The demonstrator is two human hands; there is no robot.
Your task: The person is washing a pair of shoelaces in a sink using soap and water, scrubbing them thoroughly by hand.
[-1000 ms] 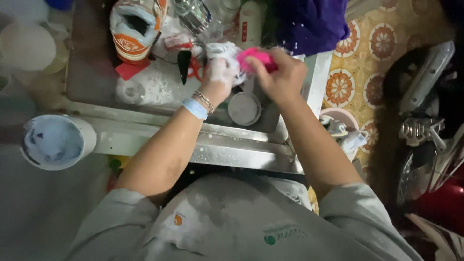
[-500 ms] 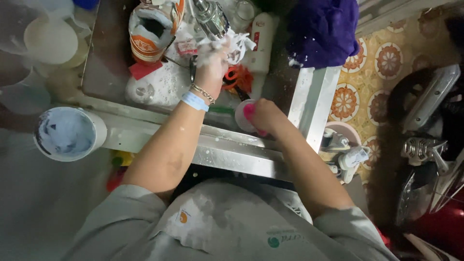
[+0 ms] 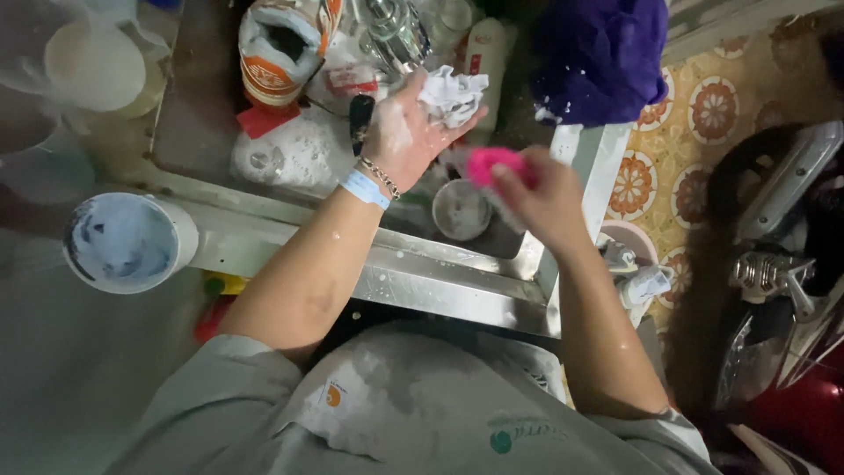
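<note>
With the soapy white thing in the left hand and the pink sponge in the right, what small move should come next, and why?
Probably bring the right hand with the pink sponge up to the crumpled white item in the left hand's grip. The two hands are apart over the steel sink, the white item looks foamy, and the sponge is not touching it, so scrubbing seems the likely next contact.

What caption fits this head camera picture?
Over a metal sink, the left hand holds crumpled white cloth; the right hand grips a pink sponge.
</note>
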